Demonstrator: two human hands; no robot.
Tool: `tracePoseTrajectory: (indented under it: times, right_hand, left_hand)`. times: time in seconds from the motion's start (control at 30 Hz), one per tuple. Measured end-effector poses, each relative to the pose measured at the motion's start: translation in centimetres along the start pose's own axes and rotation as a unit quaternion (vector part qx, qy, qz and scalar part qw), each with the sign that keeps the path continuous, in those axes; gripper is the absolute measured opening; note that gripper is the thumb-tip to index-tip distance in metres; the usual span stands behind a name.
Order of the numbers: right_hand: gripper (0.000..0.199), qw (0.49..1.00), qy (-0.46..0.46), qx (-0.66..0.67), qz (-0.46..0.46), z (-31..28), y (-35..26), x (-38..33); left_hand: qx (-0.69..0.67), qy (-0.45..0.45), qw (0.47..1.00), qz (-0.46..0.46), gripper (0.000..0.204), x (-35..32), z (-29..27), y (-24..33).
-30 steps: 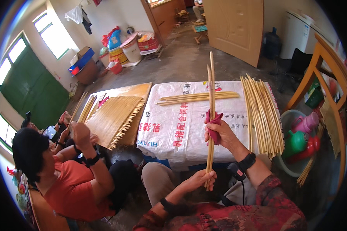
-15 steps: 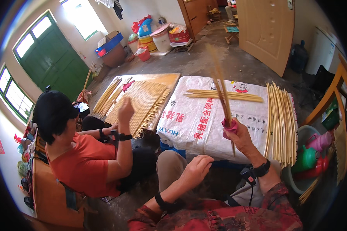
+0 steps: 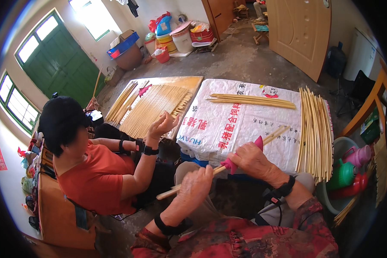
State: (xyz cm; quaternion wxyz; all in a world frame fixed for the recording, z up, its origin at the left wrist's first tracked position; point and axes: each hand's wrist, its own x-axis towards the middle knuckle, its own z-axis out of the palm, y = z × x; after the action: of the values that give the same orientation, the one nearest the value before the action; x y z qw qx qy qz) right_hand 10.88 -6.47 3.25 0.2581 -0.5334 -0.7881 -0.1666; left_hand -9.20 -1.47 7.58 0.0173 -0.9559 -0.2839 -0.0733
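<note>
My right hand (image 3: 254,160) is closed around a pink cloth (image 3: 230,165), which wraps a few thin wooden sticks (image 3: 273,136). My left hand (image 3: 194,185) grips the same sticks lower down, towards their near left end. They slant over my lap, with the far end above the front part of the white printed sheet (image 3: 262,122). On that sheet a small bunch of pale sticks (image 3: 253,100) lies crosswise towards the back. A larger row of sticks (image 3: 316,137) lies side by side along its right edge.
At my left, a person (image 3: 99,172) in an orange-red shirt sits by a board with a slatted stick mat (image 3: 152,107) and loose sticks. A basin (image 3: 331,193) holding coloured jugs stands at right. Buckets (image 3: 182,42) line the back wall near an open door (image 3: 300,34).
The upright sticks have swung down to a slant across my lap. My left hand, previously free, has taken hold of them. The other person's raised hand has moved right.
</note>
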Motion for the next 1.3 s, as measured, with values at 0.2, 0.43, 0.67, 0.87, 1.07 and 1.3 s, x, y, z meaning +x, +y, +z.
tracePoseTrajectory:
  times: [0.2, 0.43, 0.67, 0.87, 1.07, 1.3]
  right_hand:
    - [0.013, 1.000, 0.026, 0.000, 0.009, 1.0, 2.4, -1.4]
    - [0.008, 0.991, 0.068, -0.072, 0.088, -0.3, 8.0, -2.5]
    - [0.027, 0.589, 0.344, 0.584, 0.440, -2.1, 13.4, -7.0]
    - [0.049, 0.317, 0.320, 0.845, 0.289, -0.3, 7.2, -2.6]
    - [0.066, 0.306, 0.279, 0.866, 0.281, -0.4, 4.8, -1.5]
    - [0.065, 0.293, 0.261, 0.864, 0.315, 1.0, 4.0, -1.9]
  left_hand:
    - [-0.054, -0.041, 0.998, -0.007, 0.006, -1.9, 0.6, -0.7]
    - [-0.119, -0.061, 0.990, -0.037, 0.004, -6.7, -3.1, -4.6]
    - [-0.341, -0.029, 0.902, -0.264, 0.008, -9.0, -3.6, -7.6]
    - [-0.578, -0.010, 0.784, -0.226, 0.007, -1.1, -1.4, -3.3]
    - [-0.626, -0.008, 0.770, -0.124, 0.023, 6.0, 4.8, 3.1]
    - [-0.521, 0.057, 0.847, -0.093, 0.030, 9.0, 6.4, 6.2]
